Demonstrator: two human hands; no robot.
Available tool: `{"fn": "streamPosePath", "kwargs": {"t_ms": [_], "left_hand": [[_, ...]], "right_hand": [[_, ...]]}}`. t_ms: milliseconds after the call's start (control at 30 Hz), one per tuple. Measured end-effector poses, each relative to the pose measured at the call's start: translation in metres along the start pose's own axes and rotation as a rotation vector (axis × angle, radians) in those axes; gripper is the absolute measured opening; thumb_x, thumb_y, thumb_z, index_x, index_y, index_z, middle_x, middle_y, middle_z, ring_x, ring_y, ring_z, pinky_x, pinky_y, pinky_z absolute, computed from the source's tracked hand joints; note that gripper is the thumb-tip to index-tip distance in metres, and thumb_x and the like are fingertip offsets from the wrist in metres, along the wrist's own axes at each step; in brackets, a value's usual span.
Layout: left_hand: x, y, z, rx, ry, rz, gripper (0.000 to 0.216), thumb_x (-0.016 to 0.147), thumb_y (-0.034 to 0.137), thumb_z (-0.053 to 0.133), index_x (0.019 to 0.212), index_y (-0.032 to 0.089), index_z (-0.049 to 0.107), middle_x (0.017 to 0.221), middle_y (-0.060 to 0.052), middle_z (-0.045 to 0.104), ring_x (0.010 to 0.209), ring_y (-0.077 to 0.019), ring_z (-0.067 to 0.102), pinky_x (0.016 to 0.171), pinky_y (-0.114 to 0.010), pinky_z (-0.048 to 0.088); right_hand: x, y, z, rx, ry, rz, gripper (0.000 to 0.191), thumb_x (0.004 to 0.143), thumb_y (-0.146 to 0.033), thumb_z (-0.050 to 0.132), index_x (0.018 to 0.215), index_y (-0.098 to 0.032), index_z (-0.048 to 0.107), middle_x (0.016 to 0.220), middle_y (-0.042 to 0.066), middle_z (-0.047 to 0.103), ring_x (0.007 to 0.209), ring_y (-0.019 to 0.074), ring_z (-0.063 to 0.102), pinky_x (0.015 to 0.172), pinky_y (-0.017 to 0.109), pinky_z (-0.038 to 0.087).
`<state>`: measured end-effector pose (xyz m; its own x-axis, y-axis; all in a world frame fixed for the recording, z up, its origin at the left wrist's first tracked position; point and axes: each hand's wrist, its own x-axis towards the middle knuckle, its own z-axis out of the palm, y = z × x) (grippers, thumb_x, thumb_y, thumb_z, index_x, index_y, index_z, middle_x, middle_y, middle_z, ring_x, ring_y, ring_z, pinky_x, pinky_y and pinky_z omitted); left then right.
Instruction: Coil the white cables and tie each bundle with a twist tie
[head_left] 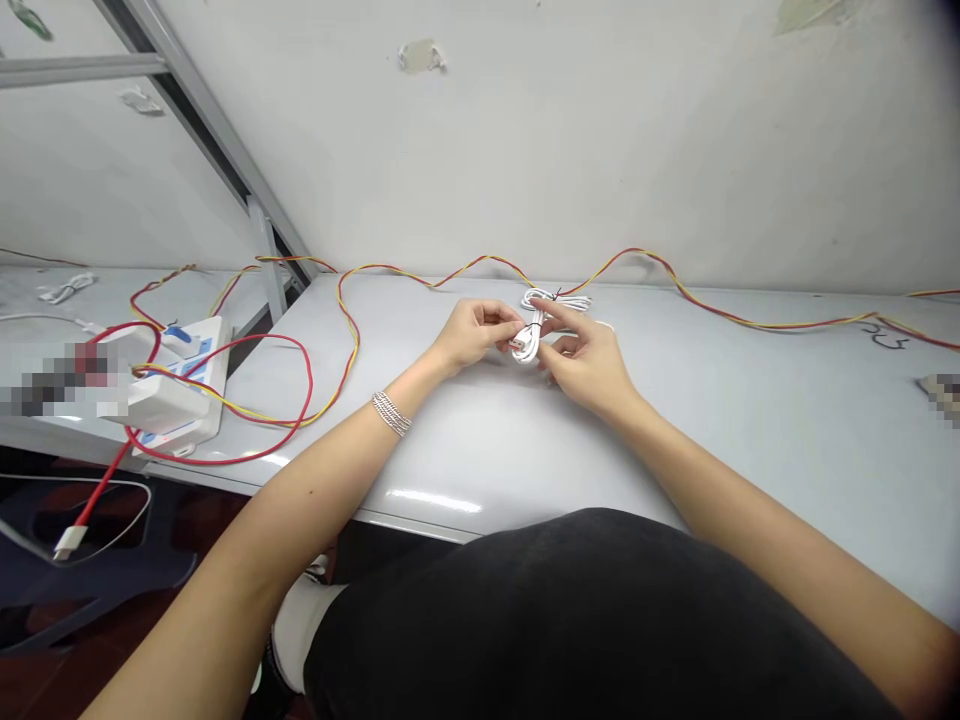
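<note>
A coiled white USB cable (526,349) is held just above the table between my two hands, a dark twist tie around its middle. My left hand (474,334) is closed, with thumb and fingertips pinching at the coil's left side by the plug. On the other side, my right hand (589,362) grips the coil with bent fingers, its index finger reaching over the top near the tie. Right behind them lies a second white cable bundle (576,302) on the table, also with a dark tie and partly covered by my right fingers.
Along the back of the grey table (450,440) runs a twisted red and yellow wire (667,268). At left, a white power strip (206,400) carries plugged-in adapters and a looping red cable (309,375). A metal frame post (217,130) rises at the back left.
</note>
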<state>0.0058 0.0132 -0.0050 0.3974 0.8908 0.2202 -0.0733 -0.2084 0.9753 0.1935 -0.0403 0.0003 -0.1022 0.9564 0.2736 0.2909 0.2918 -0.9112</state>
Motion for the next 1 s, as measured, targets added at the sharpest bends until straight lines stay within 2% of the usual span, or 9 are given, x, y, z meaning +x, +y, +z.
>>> {"fn": "streamPosePath", "kwargs": {"t_ms": [167, 300, 400, 533, 633, 733, 867, 1000], "left_hand": [[0.0009, -0.0003, -0.0007, -0.024, -0.022, 0.014, 0.036, 0.071, 0.044, 0.092, 0.077, 0.014, 0.072, 0.074, -0.004, 0.071, 0.064, -0.0118, 0.061, 0.065, -0.028, 0.050], [0.0007, 0.0010, -0.0003, -0.025, -0.037, 0.015, 0.045, 0.069, 0.052, 0.093, 0.074, 0.014, 0.068, 0.069, -0.003, 0.068, 0.061, -0.0104, 0.059, 0.063, -0.027, 0.050], [0.0004, 0.0014, 0.0001, -0.017, -0.042, 0.012, 0.041, 0.072, 0.047, 0.092, 0.076, 0.013, 0.070, 0.071, -0.004, 0.068, 0.062, -0.0102, 0.059, 0.064, -0.028, 0.051], [0.0002, 0.0001, 0.0016, -0.026, -0.049, 0.001, 0.033, 0.076, 0.039, 0.091, 0.078, 0.013, 0.070, 0.069, -0.004, 0.068, 0.062, -0.0116, 0.059, 0.064, -0.028, 0.051], [-0.0004, -0.0010, 0.0039, 0.002, -0.041, -0.011, 0.033, 0.079, 0.039, 0.088, 0.078, 0.012, 0.069, 0.070, -0.004, 0.069, 0.062, -0.0121, 0.061, 0.064, -0.028, 0.051], [-0.0013, -0.0012, 0.0062, 0.058, -0.019, -0.016, 0.030, 0.082, 0.036, 0.086, 0.080, 0.011, 0.069, 0.073, -0.005, 0.070, 0.064, -0.0120, 0.062, 0.064, -0.027, 0.049], [-0.0021, 0.0008, 0.0070, 0.105, -0.003, -0.021, 0.025, 0.086, 0.032, 0.082, 0.080, 0.011, 0.070, 0.072, -0.003, 0.068, 0.060, -0.0102, 0.058, 0.061, -0.025, 0.046], [-0.0023, 0.0040, 0.0058, 0.117, 0.024, -0.002, 0.023, 0.091, 0.030, 0.077, 0.081, 0.011, 0.070, 0.072, -0.003, 0.067, 0.059, -0.0091, 0.057, 0.061, -0.024, 0.046]], "right_hand": [[-0.0003, -0.0003, 0.0020, -0.010, 0.005, 0.027, 0.041, 0.086, -0.036, 0.073, 0.124, -0.024, 0.073, 0.087, 0.002, 0.071, 0.053, 0.0112, 0.055, 0.049, 0.026, 0.046], [0.0000, -0.0012, 0.0031, -0.057, -0.004, 0.008, 0.026, 0.090, -0.044, 0.068, 0.100, -0.021, 0.078, 0.065, -0.002, 0.059, 0.049, 0.0109, 0.046, 0.048, 0.026, 0.037], [0.0000, -0.0016, 0.0033, -0.073, 0.004, -0.019, 0.034, 0.091, -0.048, 0.067, 0.075, -0.019, 0.072, 0.055, -0.004, 0.045, 0.049, 0.0102, 0.037, 0.048, 0.026, 0.027], [-0.0006, -0.0043, 0.0025, -0.089, 0.001, -0.030, 0.057, 0.093, -0.057, 0.062, 0.052, -0.020, 0.048, 0.050, -0.003, 0.036, 0.050, 0.0098, 0.031, 0.048, 0.028, 0.021], [-0.0011, -0.0051, 0.0024, -0.072, -0.009, 0.039, 0.063, 0.095, -0.062, 0.058, 0.048, -0.021, 0.045, 0.046, -0.002, 0.038, 0.046, 0.0096, 0.033, 0.046, 0.028, 0.024], [-0.0007, -0.0035, 0.0035, -0.024, -0.003, 0.098, 0.066, 0.094, -0.068, 0.056, 0.048, -0.020, 0.051, 0.047, 0.000, 0.047, 0.043, 0.0098, 0.040, 0.046, 0.027, 0.030], [0.0006, -0.0019, 0.0052, 0.061, 0.008, 0.152, 0.065, 0.088, -0.075, 0.061, 0.055, -0.019, 0.061, 0.051, 0.000, 0.053, 0.041, 0.0098, 0.042, 0.043, 0.027, 0.033], [0.0004, -0.0050, 0.0044, 0.106, 0.027, 0.089, 0.063, 0.090, -0.070, 0.062, 0.053, -0.019, 0.056, 0.057, 0.002, 0.057, 0.042, 0.0095, 0.044, 0.043, 0.027, 0.033]]}}
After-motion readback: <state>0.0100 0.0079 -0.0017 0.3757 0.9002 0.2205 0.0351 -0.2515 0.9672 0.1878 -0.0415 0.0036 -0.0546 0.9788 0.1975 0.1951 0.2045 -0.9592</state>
